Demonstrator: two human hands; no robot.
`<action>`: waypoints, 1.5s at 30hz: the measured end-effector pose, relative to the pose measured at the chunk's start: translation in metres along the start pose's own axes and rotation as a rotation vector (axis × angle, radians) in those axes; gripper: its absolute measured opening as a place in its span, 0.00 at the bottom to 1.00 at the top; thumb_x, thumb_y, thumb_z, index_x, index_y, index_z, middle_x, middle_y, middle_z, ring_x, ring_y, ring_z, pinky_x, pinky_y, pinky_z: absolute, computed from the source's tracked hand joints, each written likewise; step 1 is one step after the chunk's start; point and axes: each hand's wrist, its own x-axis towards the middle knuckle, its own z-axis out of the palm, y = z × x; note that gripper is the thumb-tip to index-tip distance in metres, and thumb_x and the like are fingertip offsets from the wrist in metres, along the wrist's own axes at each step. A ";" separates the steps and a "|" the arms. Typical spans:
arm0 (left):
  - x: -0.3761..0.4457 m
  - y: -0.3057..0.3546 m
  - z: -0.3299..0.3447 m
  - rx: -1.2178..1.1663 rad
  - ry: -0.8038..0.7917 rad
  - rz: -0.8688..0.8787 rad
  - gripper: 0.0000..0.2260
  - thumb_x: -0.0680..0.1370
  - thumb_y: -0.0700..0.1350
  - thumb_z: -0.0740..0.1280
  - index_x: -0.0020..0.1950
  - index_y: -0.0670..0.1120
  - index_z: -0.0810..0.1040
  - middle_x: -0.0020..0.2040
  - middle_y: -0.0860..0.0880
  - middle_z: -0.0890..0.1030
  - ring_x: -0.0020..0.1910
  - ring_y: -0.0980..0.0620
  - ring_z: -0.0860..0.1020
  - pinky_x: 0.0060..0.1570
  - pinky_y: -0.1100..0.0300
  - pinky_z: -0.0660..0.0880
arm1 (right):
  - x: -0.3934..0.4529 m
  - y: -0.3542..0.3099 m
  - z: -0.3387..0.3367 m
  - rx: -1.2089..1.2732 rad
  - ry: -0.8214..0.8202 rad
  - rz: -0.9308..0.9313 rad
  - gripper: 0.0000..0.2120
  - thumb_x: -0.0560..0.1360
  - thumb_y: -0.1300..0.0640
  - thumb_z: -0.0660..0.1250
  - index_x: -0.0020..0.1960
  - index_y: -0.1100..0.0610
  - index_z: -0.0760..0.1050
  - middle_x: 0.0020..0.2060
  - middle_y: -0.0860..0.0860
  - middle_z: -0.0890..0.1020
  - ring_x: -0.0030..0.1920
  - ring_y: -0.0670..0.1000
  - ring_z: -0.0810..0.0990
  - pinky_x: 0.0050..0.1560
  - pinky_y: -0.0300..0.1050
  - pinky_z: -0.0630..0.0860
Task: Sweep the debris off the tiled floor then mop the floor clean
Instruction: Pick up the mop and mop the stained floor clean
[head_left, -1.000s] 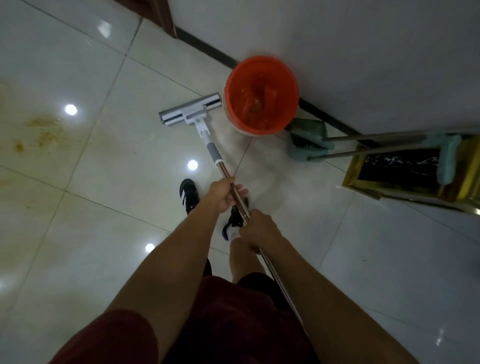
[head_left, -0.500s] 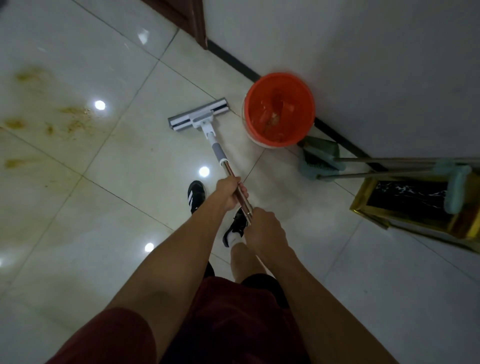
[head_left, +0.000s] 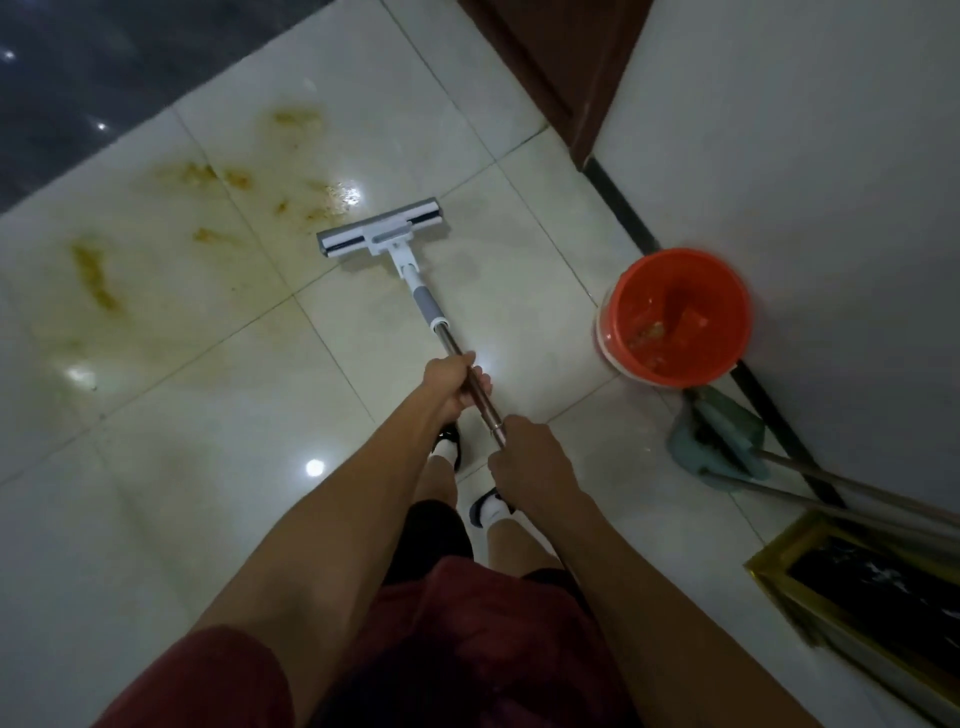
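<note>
A flat white-and-grey mop (head_left: 382, 234) rests with its head on the pale tiled floor (head_left: 197, 467), its metal pole running back toward me. My left hand (head_left: 453, 384) grips the pole further down, and my right hand (head_left: 530, 457) grips it higher, closer to my body. Yellow-brown smears (head_left: 208, 208) stain the tiles just left of and beyond the mop head. An orange bucket (head_left: 675, 317) with dirty residue inside stands by the wall, to the right of the mop.
A teal broom and dustpan (head_left: 722, 441) lean on the white wall (head_left: 805, 182) behind the bucket, their handles crossing a gold-framed dark object (head_left: 872, 587) at the lower right. A brown door frame (head_left: 561, 67) stands at the top. Dark flooring (head_left: 104, 78) lies at the upper left.
The mop head has moved left, away from the bucket and up to the stained tiles. My view has swung left, bringing more of the stains into sight.
</note>
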 end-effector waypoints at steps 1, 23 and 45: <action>-0.001 0.009 -0.009 -0.023 0.015 0.015 0.04 0.84 0.37 0.62 0.50 0.40 0.69 0.31 0.45 0.71 0.24 0.48 0.72 0.25 0.58 0.75 | 0.004 -0.010 0.000 -0.024 -0.008 -0.021 0.04 0.80 0.60 0.63 0.47 0.57 0.69 0.39 0.50 0.74 0.33 0.47 0.71 0.31 0.41 0.66; 0.030 0.085 -0.166 -0.406 0.112 -0.043 0.06 0.84 0.37 0.62 0.57 0.34 0.70 0.38 0.42 0.73 0.35 0.45 0.76 0.36 0.52 0.78 | 0.078 -0.164 0.057 -0.500 -0.202 -0.185 0.10 0.79 0.62 0.62 0.60 0.60 0.74 0.49 0.56 0.81 0.42 0.53 0.79 0.37 0.44 0.73; 0.053 0.015 -0.184 -0.672 0.199 -0.069 0.15 0.83 0.39 0.62 0.67 0.32 0.72 0.45 0.40 0.82 0.35 0.45 0.83 0.31 0.54 0.81 | 0.119 -0.158 0.070 -0.507 -0.628 -0.054 0.01 0.78 0.62 0.62 0.48 0.61 0.71 0.37 0.58 0.81 0.26 0.52 0.79 0.26 0.43 0.76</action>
